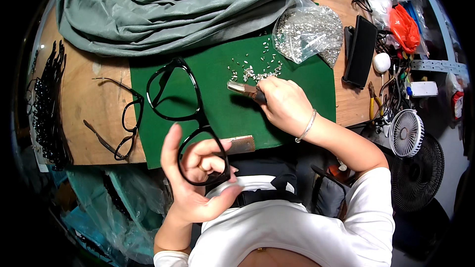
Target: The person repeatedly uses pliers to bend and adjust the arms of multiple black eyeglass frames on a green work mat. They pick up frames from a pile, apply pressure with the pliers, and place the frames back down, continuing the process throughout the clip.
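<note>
Head view: left hand (195, 193) pinches black eyeglasses (201, 117) by one rim, leaving the other unobstructed, while right hand (288, 103) clenches pliers (241, 87), seemingly so their tip sits near loose silver pieces (249, 75).

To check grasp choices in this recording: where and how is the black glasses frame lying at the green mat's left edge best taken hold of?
Probably pinched by its bridge, coming from the right. The black glasses frame turns its front that way, while its opened temples spread left and would likely hinder an approach there.
</note>
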